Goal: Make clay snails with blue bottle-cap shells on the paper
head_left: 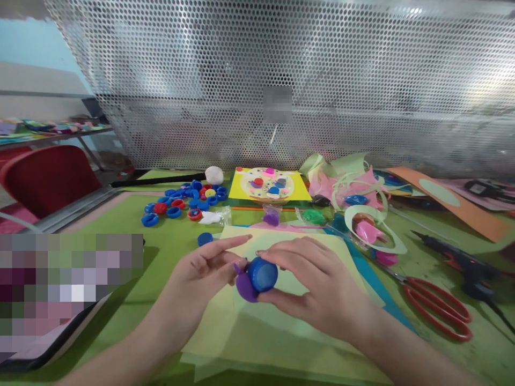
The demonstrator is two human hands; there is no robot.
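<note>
the right hand [322, 284] holds a blue cap [264, 274] edged by a purple piece [244, 288], whose upper tip the left hand [201, 276] touches.

Your left hand [200, 271] has its index finger [226, 245] outstretched; your right hand [322, 279] grips with curved fingers [288, 256]; both forearms [137, 343] slant inward.

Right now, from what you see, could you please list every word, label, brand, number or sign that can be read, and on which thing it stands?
No word, number or sign can be read here.
Blue cap in the right hand: no lettering readable.
Glue gun: any marking is too blurred to read.
Lower left and upper middle are pixelated: anything written there is hidden.
</note>
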